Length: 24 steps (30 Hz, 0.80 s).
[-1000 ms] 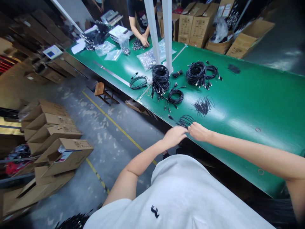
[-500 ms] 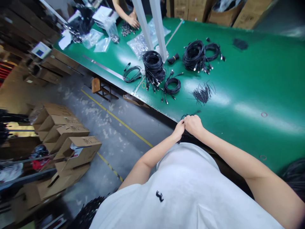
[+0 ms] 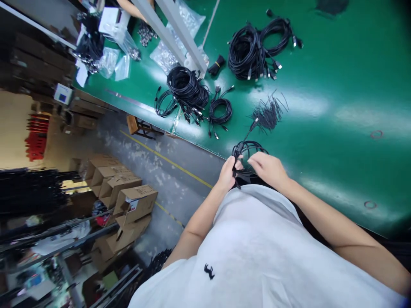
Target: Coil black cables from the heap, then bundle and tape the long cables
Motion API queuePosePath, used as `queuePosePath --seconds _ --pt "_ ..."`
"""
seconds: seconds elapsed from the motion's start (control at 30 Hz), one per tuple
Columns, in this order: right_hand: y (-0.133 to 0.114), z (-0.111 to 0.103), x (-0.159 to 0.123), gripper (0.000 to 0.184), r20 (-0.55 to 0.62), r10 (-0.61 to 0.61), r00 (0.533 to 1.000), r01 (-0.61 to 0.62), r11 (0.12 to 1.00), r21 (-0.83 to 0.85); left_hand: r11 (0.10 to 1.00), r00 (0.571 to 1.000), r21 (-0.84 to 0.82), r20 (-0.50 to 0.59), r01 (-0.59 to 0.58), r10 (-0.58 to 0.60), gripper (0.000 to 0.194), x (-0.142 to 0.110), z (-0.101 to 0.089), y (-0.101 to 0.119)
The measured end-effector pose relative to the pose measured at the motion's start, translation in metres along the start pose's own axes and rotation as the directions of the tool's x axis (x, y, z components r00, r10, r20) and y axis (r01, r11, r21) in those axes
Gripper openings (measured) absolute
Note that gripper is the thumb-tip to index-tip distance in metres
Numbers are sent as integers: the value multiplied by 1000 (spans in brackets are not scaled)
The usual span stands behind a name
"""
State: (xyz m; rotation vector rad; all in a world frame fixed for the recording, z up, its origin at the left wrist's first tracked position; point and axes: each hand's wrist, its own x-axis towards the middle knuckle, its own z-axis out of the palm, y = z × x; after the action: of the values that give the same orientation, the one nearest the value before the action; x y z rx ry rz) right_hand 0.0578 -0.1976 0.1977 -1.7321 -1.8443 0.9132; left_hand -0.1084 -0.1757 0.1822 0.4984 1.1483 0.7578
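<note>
A long green table [image 3: 337, 107] is filling the upper right of the view, glossy and catching the lamps in pale patches, while a concrete floor [image 3: 167, 179] with a yellow line is running along its near edge. Cartons [image 3: 135, 201] are lying open on the floor to the left, and a stool [image 3: 133, 125] is standing just under the table's edge. On the table a big bundle [image 3: 186, 87] of black cables is lying beside two white posts [image 3: 170, 30], a small coil [image 3: 221, 110] is sitting just to its right, another heap [image 3: 253, 49] is resting farther back, and a tuft of short ties [image 3: 268, 114] is lying near the middle. Bags [image 3: 115, 60] are crowding the far left end. The right half of the table is lying open, with only thin rings marking it. At the near edge, against the person's white shirt [image 3: 257, 256], the left hand [image 3: 228, 173] is closing its fingers around a gathered cable [image 3: 248, 149], and the right hand [image 3: 269, 169] is resting curled on the same loops, touching them. One plug end is sticking out toward the ties. Compared with half a second ago, the hands are no longer pressed together in a knot: they are apart now, and the coil between them is showing much more plainly.
</note>
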Motion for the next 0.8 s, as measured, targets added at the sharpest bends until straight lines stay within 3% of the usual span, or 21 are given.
queuePosePath --seconds 0.07,0.13,0.2,0.27,0.33,0.4,0.43,0.5,0.53,0.6,0.7,0.77,0.8 --pt "18 -4 5 31 -208 53 977 -39 996 75 999 999 -35 19 29 -28 36 0 -3 11" --pt "34 0 16 52 -256 133 958 -69 966 248 997 997 -51 62 55 -52 39 6 -7 19" --pt "47 11 28 56 -75 183 980 -121 856 503 998 991 -28 118 63 -59 41 15 -13 24" --pt "54 28 38 43 124 236 964 -256 693 674 997 984 67 173 32 -43 40 27 -20 31" --pt "59 45 46 39 157 330 931 -341 627 701 969 964 242 263 -39 -27 41 38 -27 40" --pt "63 54 52 44 16 371 929 -292 702 649 874 920 464 388 -143 -56 41 48 -30 54" --pt "64 54 56 51 -68 335 940 -229 766 601 796 890 570 447 -203 -93 39 53 -30 61" --pt "66 47 63 65 -162 182 970 -83 871 483 619 825 719 530 -317 -194 38 64 -29 76" --pt "65 41 66 63 -153 101 983 -24 899 438 547 793 750 563 -372 -234 39 71 -27 83" --pt "60 27 71 44 13 -14 1000 8 923 384 463 754 745 621 -481 -215 41 87 -26 94" --pt "45 17 72 41 361 -31 932 -87 947 308 396 741 691 670 -605 -37 32 109 -32 97" --pt "34 22 68 45 418 7 909 -121 961 248 387 743 674 667 -630 48 30 115 -40 91" --pt "29 27 66 46 378 27 925 -118 968 220 402 759 673 644 -621 94 34 114 -44 87"
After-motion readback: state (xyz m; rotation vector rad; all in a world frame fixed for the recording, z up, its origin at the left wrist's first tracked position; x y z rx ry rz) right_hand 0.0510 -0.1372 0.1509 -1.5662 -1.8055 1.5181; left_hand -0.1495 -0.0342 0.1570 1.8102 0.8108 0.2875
